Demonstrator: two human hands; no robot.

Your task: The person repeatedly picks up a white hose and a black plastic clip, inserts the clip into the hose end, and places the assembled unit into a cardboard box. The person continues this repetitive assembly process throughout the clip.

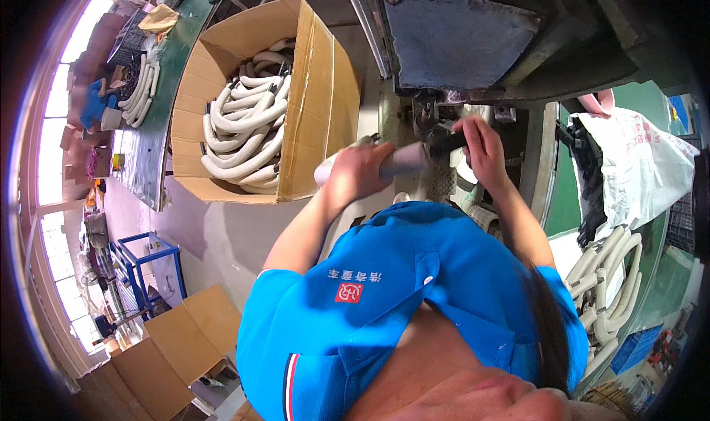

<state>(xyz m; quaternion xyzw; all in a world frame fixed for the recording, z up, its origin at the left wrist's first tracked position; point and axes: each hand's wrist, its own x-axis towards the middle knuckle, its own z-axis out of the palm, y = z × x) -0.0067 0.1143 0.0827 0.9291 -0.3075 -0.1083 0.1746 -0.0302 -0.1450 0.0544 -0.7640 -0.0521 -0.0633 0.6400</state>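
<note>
The padded tube (403,159), pale grey and slightly blurred, ran through the curled fingers of the left hand (360,171), which were closed around it. A rounded pale stretch bulged out on the outer side of that hand, and the straight end reached out past the knuckles toward the right. Behind the knuckles showed another pale length with a dark tip; whether it belonged to the same piece could not be told. At the tube's right end sat a black end piece (446,144), and the thumb and fingers of the right hand (482,155) gripped its far side, so the tube lay between the two hands, in front of the blue shirt (414,273).

Just beyond the hands stood a dark machine with a worn grey-blue plate (458,40) on its front. To the left, near the left hand, an open cardboard box (319,118) held many curved pale tubes (248,121). Farther left, more tubes lay on a green table (171,88). Off to the right, well apart from the right hand, were a white sack (640,162), black parts (589,180) beside it, and a stack of pale tube frames (608,280).
</note>
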